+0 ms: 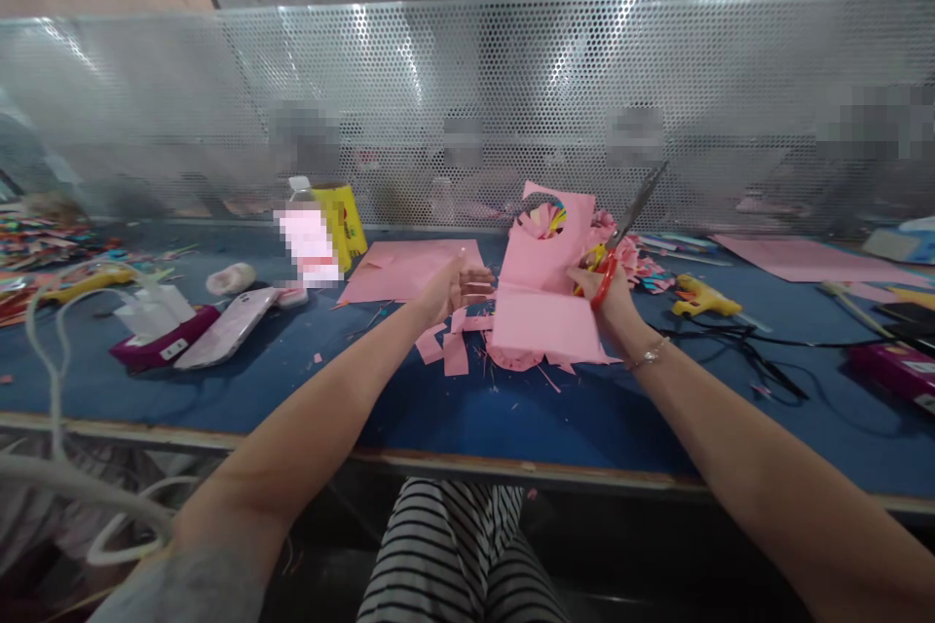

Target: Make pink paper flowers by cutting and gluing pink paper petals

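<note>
My right hand (612, 295) is closed round a pair of scissors (637, 206) with red-orange handles, the blades pointing up and away. Its fingertips also grip the edge of a pink paper sheet (542, 258), which stands creased above the table with a round hole cut near its top. Just left of that sheet, my left hand (466, 284) has its fingers stretched out and holds nothing. Below it lie small pink paper scraps (454, 353). A flat pink sheet (398, 265) rests behind my left hand, and fringed pink paper pieces (643, 263) are piled beyond the right.
On the left are a phone (230, 326), a purple power strip (165, 336) with white chargers, and a yellow pack (351, 219). To the right lie a yellow glue gun (702, 296), black cables (756, 350) and more pink paper (810, 258). A perforated metal screen (438, 68) closes the back.
</note>
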`<state>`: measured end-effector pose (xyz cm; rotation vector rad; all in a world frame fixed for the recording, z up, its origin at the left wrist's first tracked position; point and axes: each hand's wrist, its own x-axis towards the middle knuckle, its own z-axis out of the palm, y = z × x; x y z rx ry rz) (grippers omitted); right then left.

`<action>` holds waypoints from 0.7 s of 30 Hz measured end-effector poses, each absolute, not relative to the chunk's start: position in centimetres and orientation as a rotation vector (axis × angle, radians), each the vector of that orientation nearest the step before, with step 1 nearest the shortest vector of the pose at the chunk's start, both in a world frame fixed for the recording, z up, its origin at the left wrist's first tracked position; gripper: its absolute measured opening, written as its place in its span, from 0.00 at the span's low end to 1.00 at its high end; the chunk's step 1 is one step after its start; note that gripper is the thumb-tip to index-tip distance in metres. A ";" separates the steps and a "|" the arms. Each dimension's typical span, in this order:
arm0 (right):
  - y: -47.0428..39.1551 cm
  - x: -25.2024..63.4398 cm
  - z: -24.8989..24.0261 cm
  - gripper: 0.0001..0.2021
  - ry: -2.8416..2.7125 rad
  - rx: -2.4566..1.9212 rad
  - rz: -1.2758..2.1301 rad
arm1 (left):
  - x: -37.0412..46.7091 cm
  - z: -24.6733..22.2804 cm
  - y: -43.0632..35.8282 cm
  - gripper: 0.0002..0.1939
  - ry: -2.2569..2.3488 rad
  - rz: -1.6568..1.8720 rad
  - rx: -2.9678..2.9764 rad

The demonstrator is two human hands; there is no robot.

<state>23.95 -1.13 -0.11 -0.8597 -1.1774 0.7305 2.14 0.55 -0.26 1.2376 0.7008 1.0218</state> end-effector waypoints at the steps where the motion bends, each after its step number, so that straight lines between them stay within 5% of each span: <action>1: -1.2 23.5 -0.1 0.18 -1.144 -0.842 0.730 | 2.4 -0.3 0.3 0.25 0.707 1.017 1.271; 6: -2.1 21.8 0.0 0.14 -1.233 -0.845 0.811 | 3.9 -0.1 -1.2 0.15 0.785 1.081 1.513; 21: -0.9 25.5 0.7 0.18 -1.595 -1.164 0.420 | 1.7 -0.7 1.8 0.15 1.339 1.251 1.665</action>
